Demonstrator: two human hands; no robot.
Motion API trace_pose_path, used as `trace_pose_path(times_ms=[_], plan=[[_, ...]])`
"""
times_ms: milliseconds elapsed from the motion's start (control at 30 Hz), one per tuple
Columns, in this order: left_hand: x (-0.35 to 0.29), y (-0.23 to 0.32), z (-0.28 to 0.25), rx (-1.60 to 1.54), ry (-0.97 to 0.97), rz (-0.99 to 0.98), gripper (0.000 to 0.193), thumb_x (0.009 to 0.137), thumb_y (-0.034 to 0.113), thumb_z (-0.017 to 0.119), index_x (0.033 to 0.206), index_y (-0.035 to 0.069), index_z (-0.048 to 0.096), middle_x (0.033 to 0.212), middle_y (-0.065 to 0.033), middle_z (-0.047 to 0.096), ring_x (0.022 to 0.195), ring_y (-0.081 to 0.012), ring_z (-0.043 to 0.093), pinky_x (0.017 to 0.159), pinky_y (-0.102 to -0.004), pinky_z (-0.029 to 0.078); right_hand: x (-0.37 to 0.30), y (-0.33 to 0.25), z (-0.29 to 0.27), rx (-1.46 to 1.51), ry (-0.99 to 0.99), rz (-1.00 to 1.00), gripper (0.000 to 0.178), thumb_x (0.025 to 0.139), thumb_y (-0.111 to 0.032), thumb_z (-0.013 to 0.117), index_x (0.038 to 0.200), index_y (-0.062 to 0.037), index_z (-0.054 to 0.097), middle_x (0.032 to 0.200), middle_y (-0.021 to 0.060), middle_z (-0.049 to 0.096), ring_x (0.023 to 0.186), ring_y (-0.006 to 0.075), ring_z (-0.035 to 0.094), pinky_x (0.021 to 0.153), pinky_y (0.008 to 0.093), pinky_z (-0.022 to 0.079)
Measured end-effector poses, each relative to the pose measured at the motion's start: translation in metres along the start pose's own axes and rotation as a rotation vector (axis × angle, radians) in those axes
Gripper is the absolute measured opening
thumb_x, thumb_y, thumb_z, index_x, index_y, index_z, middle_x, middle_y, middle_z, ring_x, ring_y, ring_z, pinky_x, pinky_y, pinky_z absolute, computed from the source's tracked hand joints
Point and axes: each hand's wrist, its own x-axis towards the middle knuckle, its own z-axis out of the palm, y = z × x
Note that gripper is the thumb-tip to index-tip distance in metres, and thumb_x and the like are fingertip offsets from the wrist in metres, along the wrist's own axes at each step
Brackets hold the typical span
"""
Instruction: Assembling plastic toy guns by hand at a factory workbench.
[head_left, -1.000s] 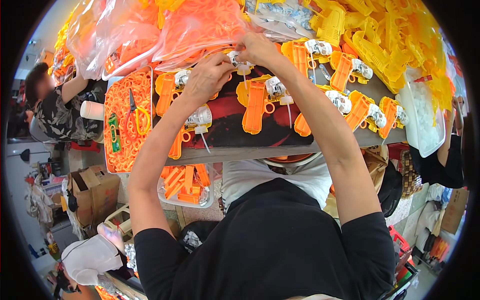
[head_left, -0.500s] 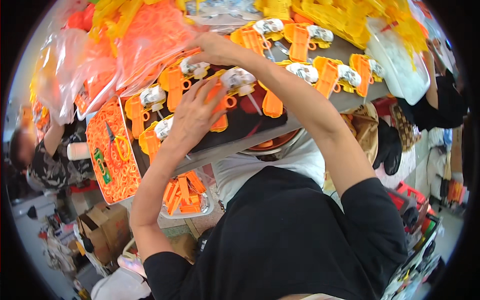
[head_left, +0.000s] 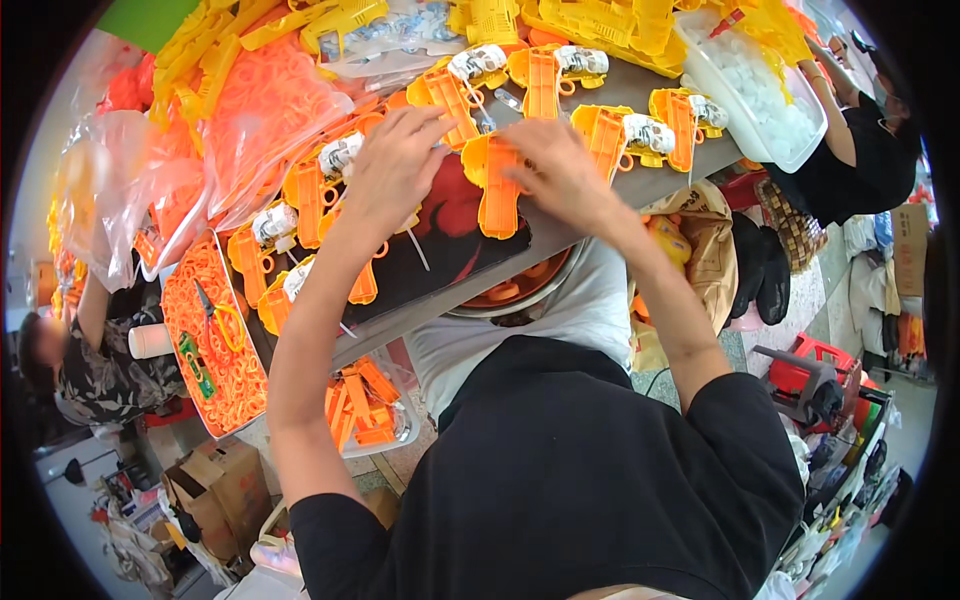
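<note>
On the table [head_left: 545, 262] several half-built toy guns lie in rows, each a yellow shell with orange parts and mostly a white printed drum. My left hand [head_left: 392, 168] hovers over the middle guns with its fingers apart and nothing visible in them, hiding part of one gun. Close to its fingertips is a toy gun [head_left: 435, 90] with a white drum [head_left: 478, 63]. My right hand [head_left: 565, 168], smeared by motion, is at the right side of another toy gun [head_left: 492, 195] on the dark mat [head_left: 430, 290]. Whether its fingers touch that gun is unclear.
To the left, a tray [head_left: 243, 428] holds orange rings, with yellow-handled scissors [head_left: 232, 328] on top. Plastic bags of orange parts [head_left: 270, 110] and yellow shells [head_left: 600, 25] crowd the far side. A white bin [head_left: 808, 150] stands right. Other people sit at both sides.
My right hand has come back from the far left toward the right, beside the toy gun on the mat. My left hand has moved slightly farther away. The whole view has shifted a little.
</note>
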Motion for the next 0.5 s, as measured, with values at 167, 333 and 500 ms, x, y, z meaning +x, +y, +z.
trace_pose_path(times_ms=[167,333,500], plan=[[0.039,-0.033,0.044,-0.025,-0.091,0.030,0.042,0.086,0.010,0.067,0.128,0.011,0.062,0.134,-0.0113,0.055,0.127,-0.0321,0.048,0.105,-0.0427,0.043,-0.020,-0.054,0.014,0.041,-0.097,-0.085,0.057,0.074,-0.016,0.079,0.127,-0.0137,0.059,0.130,0.0072,0.055,0.126,0.0323,0.046,0.107,0.0509,0.034],[0.064,-0.010,0.054,0.108,-0.190,0.275,0.038,0.075,0.007,0.068,0.113,0.011,0.067,0.135,-0.0109,0.054,0.131,-0.0358,0.043,0.111,-0.0497,0.034,-0.029,-0.048,0.019,0.181,-0.006,-0.067,0.055,0.072,-0.015,0.079,0.123,-0.0111,0.059,0.131,0.0112,0.054,0.127,0.0328,0.047,0.106,0.0518,0.037],[0.047,-0.013,0.057,0.173,-0.238,0.144,0.035,0.073,-0.001,0.066,0.107,0.005,0.062,0.139,-0.0155,0.049,0.136,-0.0397,0.038,0.111,-0.0477,0.037,-0.024,-0.009,-0.034,0.199,0.089,-0.075,0.040,0.075,-0.010,0.076,0.113,-0.0067,0.064,0.116,0.0113,0.064,0.114,0.0277,0.058,0.101,0.0459,0.045]])
